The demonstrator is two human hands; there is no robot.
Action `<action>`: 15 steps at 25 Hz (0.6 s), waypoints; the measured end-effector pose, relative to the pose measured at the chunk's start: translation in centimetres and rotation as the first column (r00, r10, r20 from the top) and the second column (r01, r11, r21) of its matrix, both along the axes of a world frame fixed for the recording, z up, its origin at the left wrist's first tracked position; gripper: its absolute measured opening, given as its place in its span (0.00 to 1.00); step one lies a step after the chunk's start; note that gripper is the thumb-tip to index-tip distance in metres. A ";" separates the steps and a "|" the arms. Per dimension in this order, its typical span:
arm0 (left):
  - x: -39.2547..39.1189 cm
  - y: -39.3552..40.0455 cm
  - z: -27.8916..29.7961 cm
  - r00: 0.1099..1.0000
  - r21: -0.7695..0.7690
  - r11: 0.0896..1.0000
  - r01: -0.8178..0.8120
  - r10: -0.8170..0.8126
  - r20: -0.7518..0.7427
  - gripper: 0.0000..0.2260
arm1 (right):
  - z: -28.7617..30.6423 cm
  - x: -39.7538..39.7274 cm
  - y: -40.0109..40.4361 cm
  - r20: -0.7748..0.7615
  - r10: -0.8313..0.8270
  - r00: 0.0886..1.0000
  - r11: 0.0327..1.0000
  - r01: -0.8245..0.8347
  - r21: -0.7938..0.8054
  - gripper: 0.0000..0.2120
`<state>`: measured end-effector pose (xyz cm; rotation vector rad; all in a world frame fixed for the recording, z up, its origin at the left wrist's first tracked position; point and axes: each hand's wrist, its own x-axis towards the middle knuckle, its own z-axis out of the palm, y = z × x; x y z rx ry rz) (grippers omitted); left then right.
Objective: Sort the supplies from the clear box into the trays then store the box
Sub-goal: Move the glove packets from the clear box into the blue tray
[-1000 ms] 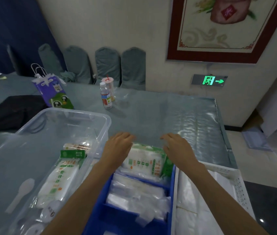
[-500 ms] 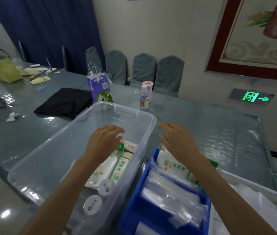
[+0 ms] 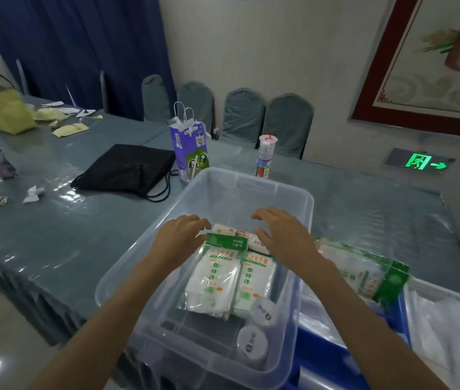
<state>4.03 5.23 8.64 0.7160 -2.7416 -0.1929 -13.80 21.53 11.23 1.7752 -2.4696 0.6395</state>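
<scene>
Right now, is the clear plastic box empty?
No. The clear plastic box holds green-labelled packets and round white lids.

On the grey table lies a black bag, and just beside it stands a purple gift bag. A small bottle stands near a cup, and a yellow bag sits at the far left. Four covered chairs stand along the wall, under a green exit sign.

- Left hand: bare, no glove, ring or watch showing.
- Right hand: bare likewise, nothing worn on wrist or fingers.
- Both forearms bare down to the frame's lower edge; no sleeve shows.
</scene>
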 end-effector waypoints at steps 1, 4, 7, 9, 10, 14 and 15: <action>-0.1 -0.3 -0.1 1.000 0.014 1.000 0.015 -0.015 0.013 0.10 | -0.6 0.5 -0.2 0.014 -0.006 1.000 1.000 0.006 0.018 0.13; -1.0 -1.2 -1.0 0.992 0.040 0.998 0.056 -0.061 0.106 0.12 | -2.4 1.3 -1.2 0.040 -0.036 0.999 0.995 0.032 0.093 0.11; -3.1 -2.2 -2.3 0.985 0.050 0.997 0.053 -0.060 0.162 0.12 | -3.2 0.4 -2.9 0.053 -0.059 0.997 0.989 0.051 0.139 0.10; -4.0 -2.7 -3.6 0.980 0.069 0.997 0.042 -0.054 0.190 0.12 | -3.7 -0.5 -4.1 0.058 -0.056 0.997 0.986 0.046 0.162 0.10; -4.3 -2.9 -4.2 0.977 0.089 0.995 0.035 -0.053 0.205 0.13 | -4.0 -0.8 -4.6 0.051 -0.048 0.998 0.983 0.038 0.177 0.10; -5.6 -4.5 -5.5 0.965 0.145 0.989 0.026 -0.063 0.256 0.15 | -5.1 -2.7 -7.0 0.025 0.019 0.999 0.965 -0.025 0.263 0.10; -6.0 -4.9 -5.7 0.964 0.154 0.988 0.024 -0.064 0.259 0.15 | -5.4 -3.2 -7.5 0.031 0.032 0.999 0.962 -0.039 0.271 0.10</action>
